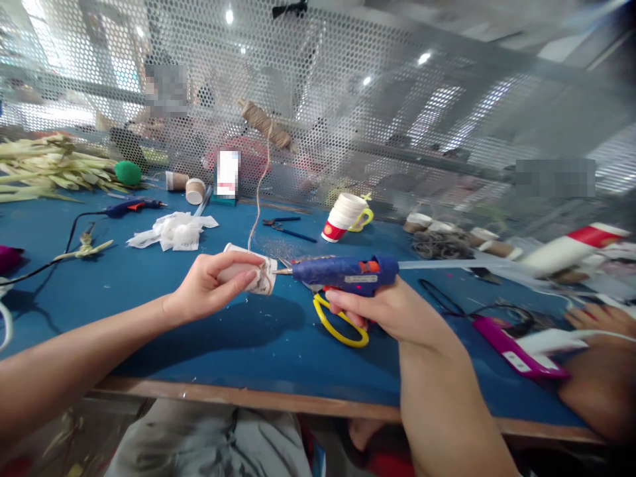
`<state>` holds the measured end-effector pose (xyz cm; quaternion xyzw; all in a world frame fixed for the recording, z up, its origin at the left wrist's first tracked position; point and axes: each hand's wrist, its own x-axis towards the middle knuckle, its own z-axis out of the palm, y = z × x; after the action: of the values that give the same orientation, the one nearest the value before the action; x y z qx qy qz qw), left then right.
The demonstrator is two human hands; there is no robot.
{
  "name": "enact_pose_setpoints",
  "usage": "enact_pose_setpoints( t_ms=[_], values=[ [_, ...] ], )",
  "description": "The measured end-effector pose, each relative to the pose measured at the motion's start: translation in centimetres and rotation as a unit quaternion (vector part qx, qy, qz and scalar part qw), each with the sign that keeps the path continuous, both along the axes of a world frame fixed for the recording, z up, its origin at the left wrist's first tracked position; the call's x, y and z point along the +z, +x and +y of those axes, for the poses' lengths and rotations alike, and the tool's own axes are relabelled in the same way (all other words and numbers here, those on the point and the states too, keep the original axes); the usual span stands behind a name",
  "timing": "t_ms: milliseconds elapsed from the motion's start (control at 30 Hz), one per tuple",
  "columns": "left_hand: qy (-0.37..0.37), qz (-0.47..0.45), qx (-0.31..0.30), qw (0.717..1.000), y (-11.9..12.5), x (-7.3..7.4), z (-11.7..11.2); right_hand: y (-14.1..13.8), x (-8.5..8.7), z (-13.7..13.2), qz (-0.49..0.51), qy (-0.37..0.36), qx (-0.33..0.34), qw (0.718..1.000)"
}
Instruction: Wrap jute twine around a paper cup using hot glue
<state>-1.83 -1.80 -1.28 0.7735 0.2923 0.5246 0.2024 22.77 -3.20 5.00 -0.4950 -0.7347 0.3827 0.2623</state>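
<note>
My left hand [209, 285] is closed around a white paper cup [251, 268] held on its side above the blue table [149, 291]. A thin twine strand [258, 199] runs from the cup up to a twine spool [265, 124] on the mesh screen. My right hand [382, 311] grips a blue hot glue gun [348, 273], its metal nozzle touching the cup's rim. A clear glue stick [447, 264] juts from the gun's back.
Yellow-handled scissors [340, 324] lie under the gun. Behind them stand stacked paper cups [342, 217], pliers [285, 226], white tissue [171, 232], a second glue gun [132, 207] and green leaves [44, 169]. Another person's hand [599, 318] and a pink phone [517, 348] are at the right.
</note>
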Motion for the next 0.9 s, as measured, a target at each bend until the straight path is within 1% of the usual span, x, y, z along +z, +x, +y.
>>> enact_pose_setpoints(
  t_ms=[100, 267, 367, 567, 733, 900],
  values=[
    [0.013, 0.0, 0.0, 1.0, 0.01, 0.02, -0.04, 0.04, 0.04, 0.11, -0.003, -0.008, 0.008, 1.0],
    [0.034, -0.006, -0.004, 0.999, 0.09, 0.09, -0.21, -0.26, 0.12, 0.35, 0.005, -0.003, -0.028, 1.0],
    [0.042, -0.003, -0.006, 0.999, 0.09, 0.1, -0.22, -0.29, 0.11, 0.29, 0.013, 0.004, -0.038, 0.999],
    [0.04, 0.003, -0.001, 0.999, 0.02, 0.04, -0.21, -0.08, -0.02, 0.21, 0.02, -0.018, -0.003, 1.0],
    [0.046, 0.01, 0.002, 0.999, -0.01, 0.06, -0.36, -0.28, -0.15, 0.53, 0.049, -0.013, -0.034, 0.998],
    [0.052, 0.001, 0.005, 0.999, 0.0, 0.06, -0.24, -0.1, -0.01, 0.39, 0.041, -0.029, -0.02, 0.999]
  ],
)
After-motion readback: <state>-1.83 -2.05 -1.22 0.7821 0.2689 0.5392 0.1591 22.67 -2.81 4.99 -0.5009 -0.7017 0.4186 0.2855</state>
